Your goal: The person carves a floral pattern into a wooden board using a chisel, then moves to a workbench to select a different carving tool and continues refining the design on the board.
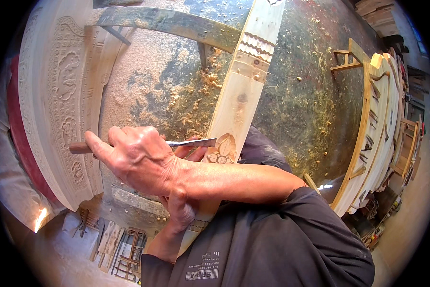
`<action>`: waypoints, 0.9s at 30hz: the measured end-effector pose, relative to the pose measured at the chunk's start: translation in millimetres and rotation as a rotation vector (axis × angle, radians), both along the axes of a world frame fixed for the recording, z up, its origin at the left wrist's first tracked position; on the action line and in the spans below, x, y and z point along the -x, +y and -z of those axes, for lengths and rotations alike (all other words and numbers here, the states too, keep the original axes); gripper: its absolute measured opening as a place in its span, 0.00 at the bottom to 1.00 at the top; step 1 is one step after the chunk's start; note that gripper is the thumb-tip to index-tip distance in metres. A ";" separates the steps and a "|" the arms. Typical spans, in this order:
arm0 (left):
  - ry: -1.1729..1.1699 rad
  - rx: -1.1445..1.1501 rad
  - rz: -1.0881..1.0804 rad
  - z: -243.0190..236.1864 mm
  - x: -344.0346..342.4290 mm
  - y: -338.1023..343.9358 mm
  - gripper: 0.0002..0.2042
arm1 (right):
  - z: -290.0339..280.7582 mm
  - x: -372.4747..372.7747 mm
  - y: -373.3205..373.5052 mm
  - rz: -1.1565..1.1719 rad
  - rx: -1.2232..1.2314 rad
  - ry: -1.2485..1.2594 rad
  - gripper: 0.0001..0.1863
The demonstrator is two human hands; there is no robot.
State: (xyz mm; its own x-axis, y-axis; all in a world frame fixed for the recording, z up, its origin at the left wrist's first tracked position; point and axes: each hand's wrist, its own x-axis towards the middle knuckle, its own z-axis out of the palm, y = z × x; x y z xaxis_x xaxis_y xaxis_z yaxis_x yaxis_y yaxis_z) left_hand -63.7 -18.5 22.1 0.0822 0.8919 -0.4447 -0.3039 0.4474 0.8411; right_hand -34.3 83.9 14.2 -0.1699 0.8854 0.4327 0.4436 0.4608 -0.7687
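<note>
My right hand [133,155] is shut on the wooden handle [78,148] of a chisel, its steel blade [200,142] pointing right onto a long pale board [239,105]. The blade's end is beside a carved leaf-and-flower motif [224,150]; carved bands mark the board farther up. My left hand [181,205] is beneath my right wrist at the board's left side, thumb up, its curled fingertips showing behind the blade. What it grips is hidden by my right hand and forearm.
A large carved panel [62,115] stands at left over red cloth [28,162]. A wooden trestle bar [162,26] crosses behind the board above a shaving-strewn floor [305,95]. At right is a bench with chisels [382,91]; more tools [129,253] lie lower left.
</note>
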 end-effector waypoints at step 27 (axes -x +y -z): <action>-0.010 -0.076 0.041 5.7 -6.8 11.3 0.58 | -13.8 -8.6 4.9 0.042 0.040 -0.194 0.27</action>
